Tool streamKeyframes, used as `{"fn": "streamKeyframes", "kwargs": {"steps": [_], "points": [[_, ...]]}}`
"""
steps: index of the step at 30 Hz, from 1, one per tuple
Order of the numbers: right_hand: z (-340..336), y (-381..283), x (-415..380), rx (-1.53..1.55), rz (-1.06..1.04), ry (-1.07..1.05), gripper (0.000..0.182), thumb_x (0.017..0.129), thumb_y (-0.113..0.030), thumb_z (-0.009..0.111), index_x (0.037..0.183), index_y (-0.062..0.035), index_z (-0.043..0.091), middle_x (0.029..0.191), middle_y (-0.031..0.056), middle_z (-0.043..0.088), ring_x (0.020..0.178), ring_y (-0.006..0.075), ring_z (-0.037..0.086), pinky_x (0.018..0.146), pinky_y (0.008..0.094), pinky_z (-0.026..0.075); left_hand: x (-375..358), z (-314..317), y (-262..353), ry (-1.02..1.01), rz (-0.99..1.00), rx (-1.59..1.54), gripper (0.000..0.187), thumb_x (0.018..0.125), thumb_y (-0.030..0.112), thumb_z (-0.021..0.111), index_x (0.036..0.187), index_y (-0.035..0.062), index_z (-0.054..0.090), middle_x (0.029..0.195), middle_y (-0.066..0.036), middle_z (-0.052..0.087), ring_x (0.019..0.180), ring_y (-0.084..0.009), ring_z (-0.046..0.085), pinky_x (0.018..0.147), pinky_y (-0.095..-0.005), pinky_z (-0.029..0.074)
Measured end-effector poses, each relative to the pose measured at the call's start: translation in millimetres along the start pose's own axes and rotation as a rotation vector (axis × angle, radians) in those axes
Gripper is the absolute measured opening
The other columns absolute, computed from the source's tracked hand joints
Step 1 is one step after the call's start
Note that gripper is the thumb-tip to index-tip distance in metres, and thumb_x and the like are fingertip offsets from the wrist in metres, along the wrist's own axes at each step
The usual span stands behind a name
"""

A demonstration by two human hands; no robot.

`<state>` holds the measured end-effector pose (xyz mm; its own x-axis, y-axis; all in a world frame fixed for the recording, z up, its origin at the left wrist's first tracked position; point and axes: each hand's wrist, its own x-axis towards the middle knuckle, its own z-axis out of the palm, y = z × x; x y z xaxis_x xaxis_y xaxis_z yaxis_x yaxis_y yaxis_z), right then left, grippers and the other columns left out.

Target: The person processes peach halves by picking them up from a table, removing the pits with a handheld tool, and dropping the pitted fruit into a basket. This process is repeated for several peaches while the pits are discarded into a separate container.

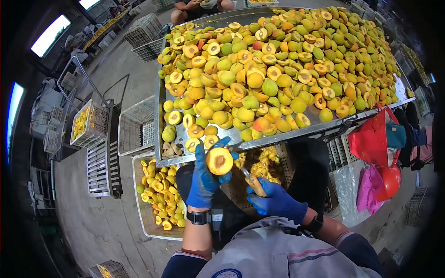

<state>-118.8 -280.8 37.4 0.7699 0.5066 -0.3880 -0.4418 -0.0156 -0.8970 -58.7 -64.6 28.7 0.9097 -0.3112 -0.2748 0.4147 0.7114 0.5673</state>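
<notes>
In a blue glove, my left hand (203, 178) grips a halved yellow peach (219, 160), its cut face up with a brown centre. My right hand (277, 202), also gloved in blue, is closed around the wooden handle of a small pitting tool (254, 183). The tool's curved metal end points toward the peach half but stays apart from it. Just beyond both hands, a metal-edged table (178, 157) bears a large heap of halved peaches (273, 74). Below, between my legs, a crate (288, 166) holds yellow fruit pieces (266, 162).
At my left stands a crate of peach halves (162, 192), with another plastic crate (136, 125) behind it. A cart (99, 167) carries a filled crate (90, 123). Red bag (371, 139) and pink bag (369, 187) hang at right. Another person (201, 7) sits across the table.
</notes>
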Motion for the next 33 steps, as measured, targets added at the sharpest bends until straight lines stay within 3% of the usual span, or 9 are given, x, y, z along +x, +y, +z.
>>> {"fn": "streamKeyframes", "kwargs": {"steps": [1, 3, 5, 7, 9, 15, 25, 31, 33], "points": [[3, -5, 2, -0.197, -0.202, 0.017, 0.025, 0.089, -0.006, 0.061, 0.112, -0.0061, 0.051, 0.073, -0.0005, 0.052, 0.055, 0.0073, 0.051, 0.05, 0.0254, 0.045, -1, 8, -7, 0.105, 0.009, 0.16, 0.086, 0.088, 0.074, 0.034, 0.13, 0.0009, 0.05, 0.09, -0.015, 0.068, 0.062, -0.0166, 0.062, 0.044, -0.0233, 0.046], [3, -12, 0, -0.3, -0.159, 0.089, 0.023, 0.087, -0.007, 0.064, 0.109, -0.0037, 0.057, 0.082, 0.0086, 0.056, 0.055, 0.0151, 0.055, 0.051, 0.0294, 0.047, 2, 10, -20, 0.166, 0.015, 0.218, 0.087, 0.09, 0.073, 0.03, 0.116, -0.0043, 0.058, 0.086, -0.015, 0.068, 0.067, -0.0179, 0.065, 0.055, -0.0265, 0.054], [-4, 1, 7, -0.93, -0.722, 0.097, 0.014, 0.083, -0.009, 0.066, 0.094, -0.002, 0.064, 0.093, 0.0205, 0.056, 0.059, 0.0264, 0.059, 0.051, 0.0338, 0.049, 1, 17, -29, 0.204, 0.071, 0.225, 0.082, 0.093, 0.068, 0.03, 0.113, -0.0061, 0.058, 0.087, -0.016, 0.068, 0.072, -0.0202, 0.067, 0.063, -0.0294, 0.057], [-1, 10, 9, -0.916, -0.589, 0.118, 0.01, 0.081, -0.012, 0.067, 0.081, -0.0019, 0.067, 0.1, 0.0289, 0.053, 0.062, 0.0348, 0.059, 0.051, 0.0366, 0.049, 1, 14, -38, 0.25, 0.111, 0.263, 0.076, 0.095, 0.065, 0.031, 0.113, -0.0044, 0.059, 0.088, -0.015, 0.068, 0.074, -0.0196, 0.067, 0.066, -0.0279, 0.056], [0, 10, 10, -0.855, -0.508, 0.196, 0.045, 0.084, -0.02, 0.065, 0.116, 0.0062, 0.048, 0.074, 0.0221, 0.059, 0.065, 0.0376, 0.061, 0.054, 0.0441, 0.047, -1, 15, -40, 0.297, 0.155, 0.301, 0.071, 0.097, 0.061, 0.033, 0.112, -0.0026, 0.059, 0.09, -0.014, 0.068, 0.077, -0.0189, 0.067, 0.068, -0.0263, 0.056], [6, 0, 3, -1.055, -0.454, 0.292, 0.049, 0.083, -0.022, 0.068, 0.116, 0.0088, 0.048, 0.074, 0.0192, 0.059, 0.065, 0.0336, 0.062, 0.054, 0.0402, 0.048, -13, 17, -34, 0.236, 0.095, 0.333, 0.065, 0.101, 0.051, 0.029, 0.119, -0.0059, 0.054, 0.099, -0.018, 0.066, 0.085, -0.0224, 0.066, 0.076, -0.0297, 0.056], [15, 7, 6, -0.862, -0.353, 0.127, 0.045, 0.085, -0.02, 0.065, 0.114, 0.0105, 0.048, 0.075, 0.0242, 0.059, 0.067, 0.0383, 0.062, 0.058, 0.0416, 0.049, -14, 2, -46, 0.292, 0.2, 0.321, 0.057, 0.102, 0.046, 0.033, 0.12, -0.0044, 0.052, 0.099, -0.017, 0.066, 0.083, -0.0234, 0.066, 0.074, -0.0303, 0.056], [15, 13, 9, -0.729, -0.475, -0.032, 0.035, 0.085, -0.013, 0.062, 0.111, 0.0065, 0.048, 0.071, 0.02, 0.056, 0.059, 0.0314, 0.059, 0.057, 0.0373, 0.049, -14, -7, -57, 0.342, 0.344, 0.306, 0.058, 0.101, 0.049, 0.035, 0.115, -0.0033, 0.055, 0.097, -0.017, 0.067, 0.082, -0.0243, 0.067, 0.071, -0.032, 0.057], [20, 12, 7, -0.308, -0.179, -0.141, 0.016, 0.086, -0.013, 0.062, 0.092, 0.001, 0.059, 0.08, 0.0198, 0.053, 0.058, 0.0277, 0.058, 0.048, 0.035, 0.046, -19, 0, -56, 0.304, 0.346, 0.305, 0.059, 0.1, 0.05, 0.036, 0.114, -0.0039, 0.056, 0.098, -0.017, 0.067, 0.082, -0.024, 0.067, 0.07, -0.0324, 0.057]]}}
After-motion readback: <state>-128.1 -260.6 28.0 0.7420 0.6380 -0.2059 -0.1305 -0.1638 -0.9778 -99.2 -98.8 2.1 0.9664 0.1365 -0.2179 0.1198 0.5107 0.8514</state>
